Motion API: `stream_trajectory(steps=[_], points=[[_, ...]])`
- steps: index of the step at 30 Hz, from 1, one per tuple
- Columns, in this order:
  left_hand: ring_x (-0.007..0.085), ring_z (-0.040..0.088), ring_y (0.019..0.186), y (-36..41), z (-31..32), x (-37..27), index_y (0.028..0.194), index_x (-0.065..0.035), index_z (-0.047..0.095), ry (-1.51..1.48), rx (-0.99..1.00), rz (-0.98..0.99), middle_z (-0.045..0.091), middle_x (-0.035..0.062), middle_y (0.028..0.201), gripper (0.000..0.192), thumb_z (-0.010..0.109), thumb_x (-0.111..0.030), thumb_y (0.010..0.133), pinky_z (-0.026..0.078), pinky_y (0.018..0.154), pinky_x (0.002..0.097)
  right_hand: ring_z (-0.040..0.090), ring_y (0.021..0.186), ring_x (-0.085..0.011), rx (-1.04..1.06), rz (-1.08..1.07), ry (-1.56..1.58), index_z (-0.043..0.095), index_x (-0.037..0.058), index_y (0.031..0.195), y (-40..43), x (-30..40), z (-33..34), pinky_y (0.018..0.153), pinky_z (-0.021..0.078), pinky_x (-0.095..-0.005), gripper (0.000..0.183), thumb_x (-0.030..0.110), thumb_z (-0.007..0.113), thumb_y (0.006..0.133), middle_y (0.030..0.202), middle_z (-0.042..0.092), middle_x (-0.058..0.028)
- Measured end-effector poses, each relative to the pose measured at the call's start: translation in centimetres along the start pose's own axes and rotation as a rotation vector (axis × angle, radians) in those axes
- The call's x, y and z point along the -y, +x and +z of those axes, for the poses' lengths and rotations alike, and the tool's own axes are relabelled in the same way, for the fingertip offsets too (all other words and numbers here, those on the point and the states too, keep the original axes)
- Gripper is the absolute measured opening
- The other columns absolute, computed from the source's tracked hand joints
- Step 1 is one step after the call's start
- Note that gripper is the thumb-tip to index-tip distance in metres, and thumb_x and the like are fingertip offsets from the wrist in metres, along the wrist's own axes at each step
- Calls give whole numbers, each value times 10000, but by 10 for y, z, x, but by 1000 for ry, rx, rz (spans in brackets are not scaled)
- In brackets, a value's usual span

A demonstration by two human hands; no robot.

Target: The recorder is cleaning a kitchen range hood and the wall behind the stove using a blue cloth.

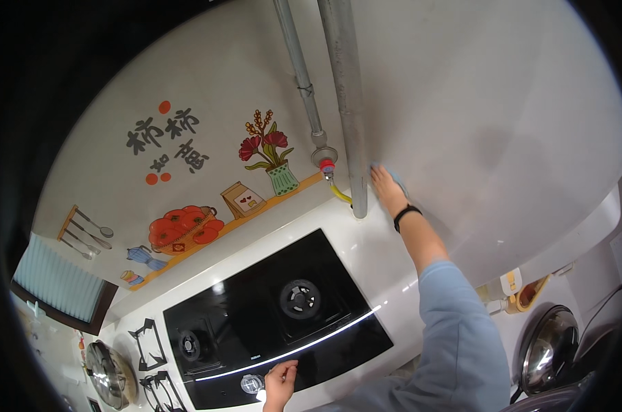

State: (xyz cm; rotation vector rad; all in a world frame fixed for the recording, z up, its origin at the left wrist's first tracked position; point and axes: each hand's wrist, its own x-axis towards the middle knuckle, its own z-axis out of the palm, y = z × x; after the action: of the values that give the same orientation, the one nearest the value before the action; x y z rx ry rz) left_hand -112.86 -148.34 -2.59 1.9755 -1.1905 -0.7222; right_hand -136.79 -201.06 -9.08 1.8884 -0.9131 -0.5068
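Observation:
My right hand [387, 186] presses a light blue cloth [398, 180] flat against the white wall, just right of a thick grey pipe [354, 154]. Only the edges of the cloth show around my fingers. My left hand [280, 381] hovers over the front of a black glass gas hob [249, 329], its fingers curled together and nothing visible in them. Beside it sits a clear round knob cover [251, 383]. The hob's right burner [300, 299] and left burner [190, 345] are bare of pan supports.
Black pan supports [148, 345] lie left of the hob, beside a lidded steel pot [110, 375]. A thinner pipe [300, 72] ends at a red-handled gas valve [327, 166] with a yellow hose [340, 194]. A wok lid [551, 350] and yellow-trimmed containers [529, 294] stand at right.

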Motion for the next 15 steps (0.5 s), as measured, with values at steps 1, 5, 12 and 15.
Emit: stream_trajectory(steps=[1,5,12,15], points=[[189,648,691,2,4,-1,949,-28,687,6,5,7,678,119,825,134,618,-78,845,506,631,273,189,1406,-234,19,-18,-3,305,64,1432,-17,18,15,1139,87,-453,563,323,340,933,1511,261,-66],[180,645,687,-9,9,47,949,-30,689,-29,40,-53,679,115,820,131,620,-86,853,495,617,259,174,1411,-234,104,-180,-43,251,32,1445,-71,46,-7,1143,77,-441,567,298,326,949,1524,222,-80],[164,649,777,3,-4,8,987,8,662,-41,155,120,672,125,897,152,591,-66,875,500,680,262,162,1414,-218,106,-135,75,252,41,1446,-153,31,-5,1149,73,-412,553,283,319,953,1531,203,-75],[173,628,691,3,-5,15,964,-17,667,-112,151,199,654,120,824,134,601,-49,852,472,610,257,185,1407,-207,26,-20,114,272,70,1444,-147,-40,-38,1156,79,-405,549,269,341,937,1521,235,-66]])
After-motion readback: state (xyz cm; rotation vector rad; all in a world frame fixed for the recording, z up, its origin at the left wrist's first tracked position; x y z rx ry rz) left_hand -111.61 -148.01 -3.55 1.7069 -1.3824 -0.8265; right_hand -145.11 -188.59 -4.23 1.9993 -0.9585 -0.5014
